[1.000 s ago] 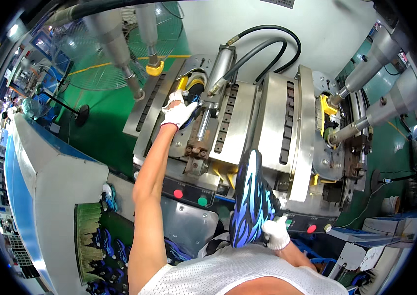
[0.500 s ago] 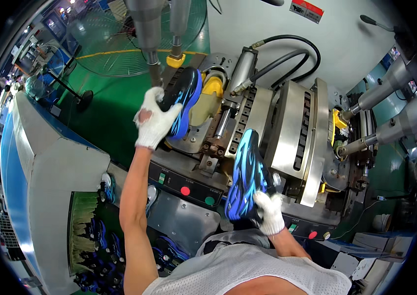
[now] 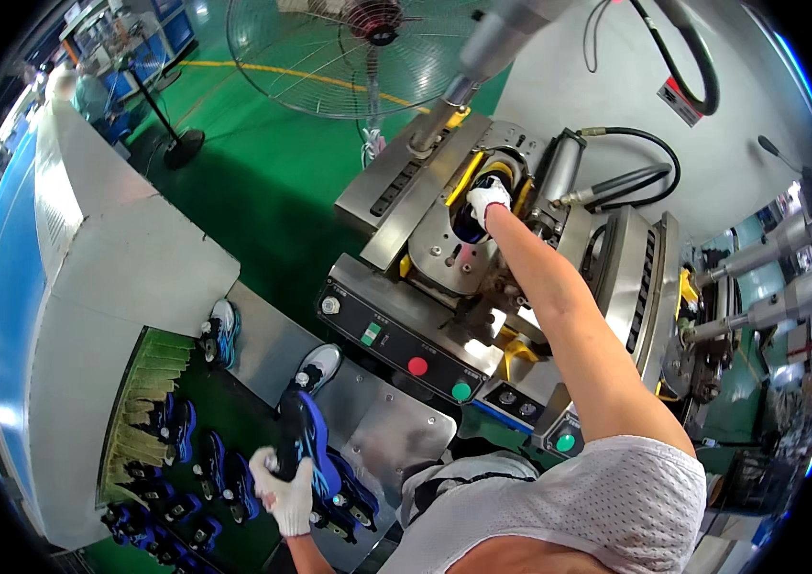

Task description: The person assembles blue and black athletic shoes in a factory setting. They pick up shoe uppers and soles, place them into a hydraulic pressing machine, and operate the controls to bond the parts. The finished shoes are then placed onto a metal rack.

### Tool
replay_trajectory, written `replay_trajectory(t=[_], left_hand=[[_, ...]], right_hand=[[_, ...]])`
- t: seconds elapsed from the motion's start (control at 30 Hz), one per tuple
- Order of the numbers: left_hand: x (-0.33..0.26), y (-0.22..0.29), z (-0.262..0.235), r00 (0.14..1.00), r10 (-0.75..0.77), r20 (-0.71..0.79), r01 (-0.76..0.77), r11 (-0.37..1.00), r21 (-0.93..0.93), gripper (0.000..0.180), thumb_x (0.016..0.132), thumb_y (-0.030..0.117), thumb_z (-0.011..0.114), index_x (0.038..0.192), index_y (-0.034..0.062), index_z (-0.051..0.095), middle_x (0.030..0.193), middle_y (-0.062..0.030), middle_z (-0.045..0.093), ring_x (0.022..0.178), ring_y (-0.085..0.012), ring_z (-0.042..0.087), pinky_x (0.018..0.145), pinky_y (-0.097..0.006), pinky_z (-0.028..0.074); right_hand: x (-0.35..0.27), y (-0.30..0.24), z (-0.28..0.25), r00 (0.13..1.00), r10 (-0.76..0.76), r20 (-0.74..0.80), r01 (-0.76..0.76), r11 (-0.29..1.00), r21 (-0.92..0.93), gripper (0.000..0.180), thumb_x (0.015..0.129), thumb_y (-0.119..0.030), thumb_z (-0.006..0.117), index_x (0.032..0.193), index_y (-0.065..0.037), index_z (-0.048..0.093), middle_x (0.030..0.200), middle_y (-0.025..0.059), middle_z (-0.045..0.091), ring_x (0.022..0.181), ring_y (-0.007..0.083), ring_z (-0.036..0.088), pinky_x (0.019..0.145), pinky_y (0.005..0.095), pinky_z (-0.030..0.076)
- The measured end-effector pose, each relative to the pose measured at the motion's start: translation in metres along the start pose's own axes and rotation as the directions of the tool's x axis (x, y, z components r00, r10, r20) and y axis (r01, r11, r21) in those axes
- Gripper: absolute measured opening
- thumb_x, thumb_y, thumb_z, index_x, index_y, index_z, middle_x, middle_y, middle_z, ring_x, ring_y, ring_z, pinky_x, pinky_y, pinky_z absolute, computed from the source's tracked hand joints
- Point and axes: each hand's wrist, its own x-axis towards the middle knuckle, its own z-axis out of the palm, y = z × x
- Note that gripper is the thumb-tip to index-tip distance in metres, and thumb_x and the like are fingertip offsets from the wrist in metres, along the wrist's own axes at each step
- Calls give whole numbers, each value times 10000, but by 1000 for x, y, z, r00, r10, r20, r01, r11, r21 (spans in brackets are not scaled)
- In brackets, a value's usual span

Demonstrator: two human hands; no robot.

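My left hand (image 3: 282, 493), in a white knit glove with a stain, grips a black sports shoe (image 3: 305, 442) with light-blue streaks and a blue-purple sole. It holds this shoe at the lower left, over other shoes near the metal shelf. My right arm stretches forward to the press. There my right hand (image 3: 489, 197), also gloved in white, is closed on a dark shoe (image 3: 466, 226), which lies in the station between yellow pads (image 3: 464, 179). The hand covers much of that shoe, and its fingertips are partly hidden.
A control panel (image 3: 392, 335) with red and green buttons runs along the press front. Metal cylinders (image 3: 454, 96) hang above the station. Several shoes (image 3: 224, 474) lie by a green-yellow brush curtain (image 3: 138, 430). Two more shoes rest on the shelf (image 3: 382, 421). A fan (image 3: 358, 48) stands behind.
My left hand has carried its shoe from the press down to the lower left. My right hand has moved from near my body forward into the press station with the other shoe.
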Motion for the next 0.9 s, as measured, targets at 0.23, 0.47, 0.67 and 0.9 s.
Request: replay_trajectory(t=[0.23,0.47,0.67,0.9], left_hand=[[-77,-96,-45,868,-386,-313,474,831,291,551,763,160,799,1224,-13,552,1086,-132,619,1006,-274,606,953,-408,480],[-161,-225,-66,768,-311,-560,469,868,162,655,753,220,857,1284,-28,566,1264,-217,647,1176,-328,638,1018,-408,496],[-193,-263,14,689,-466,-555,659,723,210,484,736,248,839,1100,33,603,1057,-199,678,1006,-389,664,889,-457,523],[-181,-276,24,761,-494,-419,576,813,86,474,765,318,813,1101,39,630,1082,-213,641,1010,-423,630,876,-497,512]], right_hand=[[-14,-31,38,989,-22,-149,-29,942,-334,251,909,-357,634,1042,-156,705,1012,104,735,901,272,701,784,436,545],[83,-11,-4,711,-163,684,121,987,109,453,961,-349,649,1340,-104,611,1227,93,683,1092,286,644,918,474,527],[-104,-85,-89,761,-563,323,577,814,61,659,898,-368,690,1375,67,555,1315,218,646,1076,293,682,946,413,530],[-376,54,-154,351,-827,439,902,425,80,785,949,-338,653,1547,44,317,1559,275,400,1435,395,420,1194,421,331]])
